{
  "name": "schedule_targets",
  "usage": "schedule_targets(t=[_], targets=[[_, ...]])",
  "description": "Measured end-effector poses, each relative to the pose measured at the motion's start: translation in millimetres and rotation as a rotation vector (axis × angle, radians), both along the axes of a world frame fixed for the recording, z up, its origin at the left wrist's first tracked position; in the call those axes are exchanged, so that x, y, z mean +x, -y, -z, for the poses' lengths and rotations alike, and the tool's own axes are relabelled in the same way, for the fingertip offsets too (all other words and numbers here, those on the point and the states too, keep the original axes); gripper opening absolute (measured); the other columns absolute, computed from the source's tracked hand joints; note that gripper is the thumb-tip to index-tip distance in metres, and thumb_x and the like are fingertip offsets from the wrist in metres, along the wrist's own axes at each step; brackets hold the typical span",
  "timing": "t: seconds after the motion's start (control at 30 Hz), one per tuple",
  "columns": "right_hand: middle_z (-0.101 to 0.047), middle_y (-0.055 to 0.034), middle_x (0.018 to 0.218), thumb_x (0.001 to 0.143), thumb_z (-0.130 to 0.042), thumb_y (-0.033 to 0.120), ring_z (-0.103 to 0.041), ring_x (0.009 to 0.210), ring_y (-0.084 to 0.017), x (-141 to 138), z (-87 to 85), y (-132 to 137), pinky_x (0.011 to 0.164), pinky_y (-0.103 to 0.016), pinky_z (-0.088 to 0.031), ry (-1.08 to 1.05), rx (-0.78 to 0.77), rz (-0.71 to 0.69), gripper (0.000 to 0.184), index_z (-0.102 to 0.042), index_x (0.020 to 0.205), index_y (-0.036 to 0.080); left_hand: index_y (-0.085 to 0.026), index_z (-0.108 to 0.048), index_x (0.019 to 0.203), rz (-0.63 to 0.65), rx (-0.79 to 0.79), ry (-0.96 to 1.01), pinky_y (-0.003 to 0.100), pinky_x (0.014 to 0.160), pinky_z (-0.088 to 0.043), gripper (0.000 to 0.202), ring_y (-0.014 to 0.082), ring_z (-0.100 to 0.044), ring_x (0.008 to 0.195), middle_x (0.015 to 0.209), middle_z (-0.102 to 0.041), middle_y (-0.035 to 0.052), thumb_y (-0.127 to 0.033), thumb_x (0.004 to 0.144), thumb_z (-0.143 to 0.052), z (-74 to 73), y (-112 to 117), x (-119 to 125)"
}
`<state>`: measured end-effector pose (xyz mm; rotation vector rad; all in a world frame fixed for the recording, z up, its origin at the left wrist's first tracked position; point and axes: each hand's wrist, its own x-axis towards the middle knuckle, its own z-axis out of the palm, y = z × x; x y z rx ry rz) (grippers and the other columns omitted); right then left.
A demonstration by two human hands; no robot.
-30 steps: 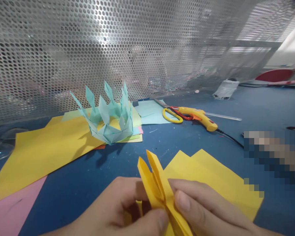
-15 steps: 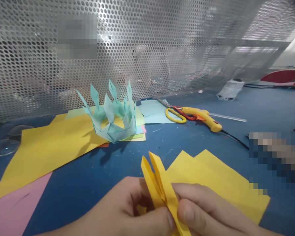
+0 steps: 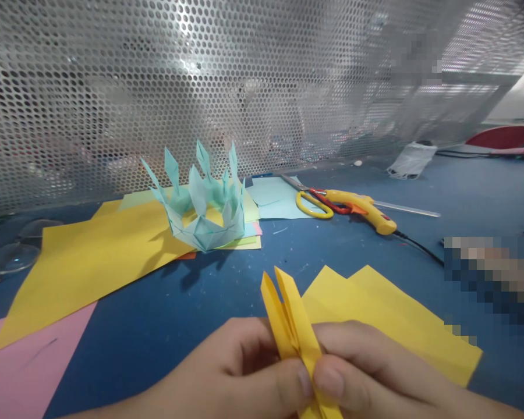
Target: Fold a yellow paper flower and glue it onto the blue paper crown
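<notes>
A narrow strip of folded yellow paper (image 3: 290, 317) stands tilted between my hands, its upper end split into two pointed flaps. My left hand (image 3: 240, 372) is closed on its left side, the thumb pressing the front face low down. From the other side my right hand (image 3: 371, 366) grips the same paper, its thumb almost meeting the left one. The fingers behind the paper are hidden. Yellow square sheets (image 3: 388, 308) lie on the blue table just beyond my right hand. Further off stands a light-blue folded paper crown (image 3: 207, 230) with tall points.
A large yellow sheet (image 3: 91, 267) and a pink sheet (image 3: 48, 361) lie at left, near eyeglasses (image 3: 13, 259). Light-blue paper (image 3: 275, 198), scissors (image 3: 314, 205) and a yellow glue gun (image 3: 369, 212) with a cord sit beyond. A perforated metal panel (image 3: 244, 75) backs the table.
The folded paper and both hands have shifted slightly right in view. My thumbs have come closer together on the paper. Everything on the table sits slightly further right from a small camera turn.
</notes>
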<state>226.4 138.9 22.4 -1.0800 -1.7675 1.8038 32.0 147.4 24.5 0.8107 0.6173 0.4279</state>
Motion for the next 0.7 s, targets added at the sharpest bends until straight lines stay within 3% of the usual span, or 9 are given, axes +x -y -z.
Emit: schedule_targets(t=[0.17,0.2,0.27,0.33,0.4,0.43,0.5,0.6,0.7], targets=[[-0.064,-0.0025,0.082,0.09,-0.055,0.081,-0.056,0.075,-0.017,2.5,-1.1,-0.8,0.063,-0.024,-0.047,0.0,-0.021,0.032,0.062,-0.072,0.086,0.022,-0.024,-0.083,0.086,-0.055,-0.04,-0.046,0.017,0.07,-0.04,0.039,0.0083,-0.052,0.07,0.073,-0.064,-0.0063,-0.058,0.069,-0.093,10.0,3.9,-4.8],[-0.062,-0.0015,0.082,0.09,-0.058,0.079,-0.054,0.075,-0.016,2.5,-1.6,-1.7,0.064,-0.023,-0.046,-0.041,-0.051,0.019,0.058,-0.07,0.085,0.022,-0.027,-0.083,0.092,-0.106,-0.085,-0.041,0.017,0.073,-0.043,0.037,0.0088,-0.055,0.074,0.08,-0.067,-0.0062,-0.055,0.07,-0.094,10.3,5.4,-7.0],[-0.057,0.0009,0.081,0.092,-0.064,0.07,-0.049,0.074,-0.014,1.9,-2.6,-3.9,0.065,-0.022,-0.042,-0.134,-0.126,-0.047,0.05,-0.067,0.084,0.021,-0.029,-0.082,0.1,-0.037,-0.124,-0.087,0.022,0.088,-0.047,0.033,0.0126,-0.063,0.084,0.087,-0.07,-0.0051,-0.044,0.073,-0.095,9.1,7.3,-12.4],[-0.05,0.0024,0.078,0.093,-0.066,0.065,-0.044,0.071,-0.012,0.6,-3.5,-5.8,0.063,-0.021,-0.037,-0.175,-0.182,-0.124,0.047,-0.062,0.083,0.019,-0.03,-0.081,0.106,-0.012,-0.137,-0.086,0.024,0.091,-0.048,0.036,0.0154,-0.065,0.094,0.091,-0.071,-0.0044,-0.038,0.074,-0.095,6.3,6.7,-17.3],[-0.045,0.003,0.077,0.093,-0.064,0.069,-0.039,0.07,-0.011,-1.5,-4.3,-6.5,0.061,-0.022,-0.033,-0.171,-0.206,-0.15,0.052,-0.058,0.081,0.019,-0.03,-0.08,0.106,-0.007,-0.094,-0.048,0.02,0.086,-0.047,0.032,0.0136,-0.064,0.095,0.091,-0.07,-0.0051,-0.036,0.077,-0.094,2.5,3.8,-18.7],[-0.043,0.003,0.076,0.092,-0.062,0.072,-0.038,0.069,-0.012,-2.9,-4.8,-6.5,0.061,-0.023,-0.032,-0.174,-0.199,-0.136,0.054,-0.056,0.08,0.019,-0.028,-0.081,0.102,0.116,-0.106,-0.021,0.02,0.085,-0.047,0.027,0.0132,-0.064,0.091,0.085,-0.069,-0.005,-0.034,0.079,-0.093,0.7,1.9,-17.7],[-0.043,0.003,0.076,0.093,-0.06,0.074,-0.036,0.069,-0.012,-5.3,-5.3,-6.6,0.062,-0.024,-0.033,-0.214,-0.169,-0.084,0.056,-0.057,0.078,0.02,-0.024,-0.083,0.089,0.059,-0.034,0.079,0.018,0.08,-0.044,0.017,0.0105,-0.057,0.081,0.08,-0.064,-0.0051,-0.037,0.081,-0.09,-2.2,-1.8,-13.2],[-0.044,0.0033,0.076,0.096,-0.057,0.072,-0.036,0.067,-0.011,-5.9,-2.4,-8.1,0.061,-0.023,-0.033,-0.249,-0.092,-0.081,0.057,-0.057,0.076,0.019,-0.021,-0.083,0.086,0.095,-0.007,0.089,0.016,0.071,-0.038,0.022,0.0095,-0.049,0.077,0.084,-0.06,-0.0034,-0.039,0.078,-0.092,-3.0,-6.0,-6.3],[-0.041,0.0044,0.074,0.103,-0.053,0.063,-0.036,0.065,-0.009,-2.5,3.6,-9.6,0.058,-0.021,-0.032,-0.276,-0.023,-0.17,0.052,-0.061,0.08,0.017,-0.02,-0.083,0.092,0.096,0.007,0.043,0.018,0.067,-0.035,0.03,0.0098,-0.046,0.072,0.079,-0.057,-0.003,-0.043,0.075,-0.093,-0.9,-7.8,-5.2]])
